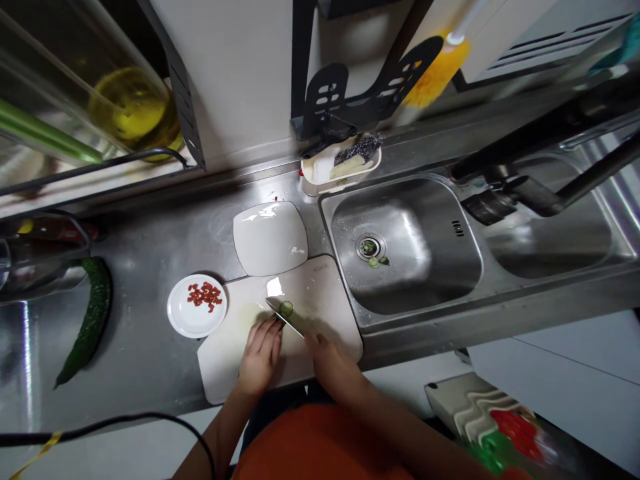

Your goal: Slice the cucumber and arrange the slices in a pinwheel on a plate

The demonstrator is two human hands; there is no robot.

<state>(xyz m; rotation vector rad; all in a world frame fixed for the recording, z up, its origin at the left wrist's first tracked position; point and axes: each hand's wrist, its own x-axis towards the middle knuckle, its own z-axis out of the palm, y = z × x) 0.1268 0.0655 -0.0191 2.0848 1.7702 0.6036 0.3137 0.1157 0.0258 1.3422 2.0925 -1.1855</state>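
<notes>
While the right hand (pixel 327 353) grips the knife (pixel 295 327) and the left hand (pixel 261 347) pins a mostly hidden cucumber piece (pixel 281 323) mid-board, slicing looks barely begun: one round slice (pixel 286 309) shows just past the blade, toward 12 o'clock. The whole cucumber (pixel 93 320) at 9 o'clock lies uncut. The cutting board (pixel 325 287) offers bare room toward 1 o'clock, but the square plate (pixel 270 237) crowds 12, the round plate (pixel 180 313) 10, and the sink (pixel 435 267) borders 2.

There are two hands (pixel 259 355), one knife (pixel 286 318), one board (pixel 327 288), two plates (pixel 271 238).
</notes>
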